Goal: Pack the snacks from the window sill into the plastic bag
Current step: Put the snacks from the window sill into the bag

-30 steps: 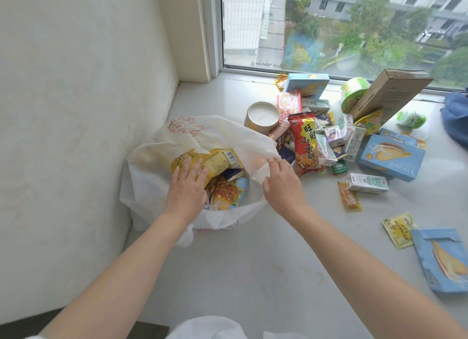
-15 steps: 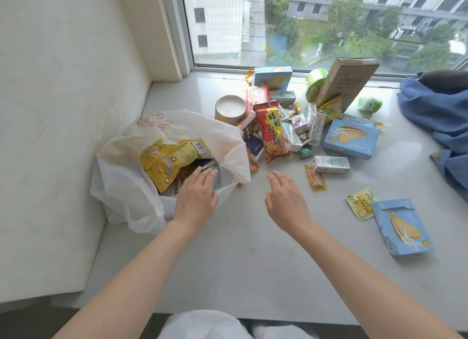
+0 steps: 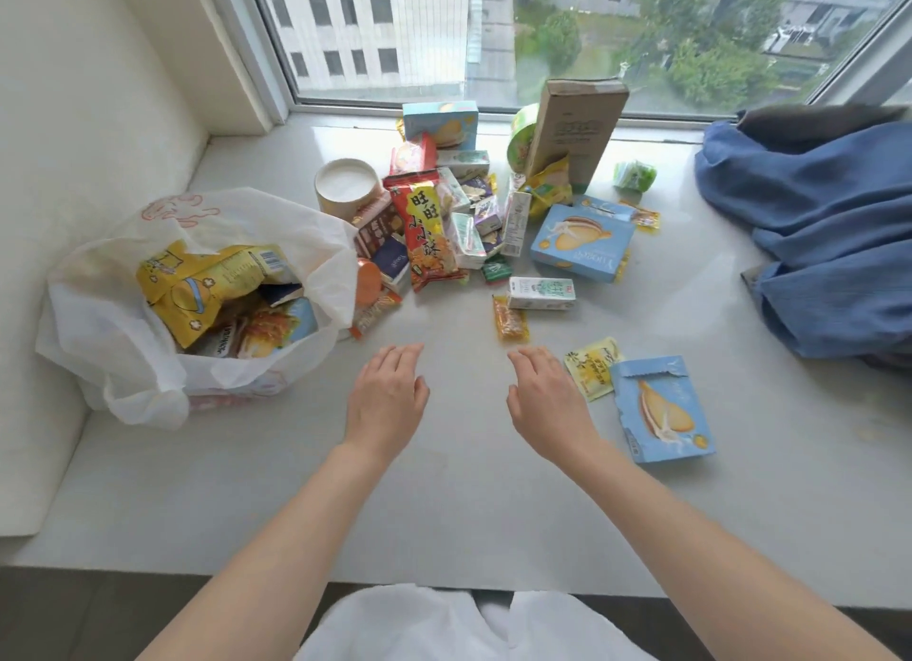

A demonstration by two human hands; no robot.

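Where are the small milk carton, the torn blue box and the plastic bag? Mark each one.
small milk carton [image 3: 541, 293], head view, middle of its top face.
torn blue box [image 3: 661, 411], head view, the printed pastry.
plastic bag [image 3: 103, 335], head view, left wall.

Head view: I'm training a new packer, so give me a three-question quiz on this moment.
1. True or false: both hands hold nothing.
2. Which lies nearest the right hand? A) yellow sachet B) white tub C) blue cloth
3. Fill in: the yellow popcorn packet lies inside the ___.

Key: 1 true: left hand and right hand hover open. 2 A. 3 plastic bag.
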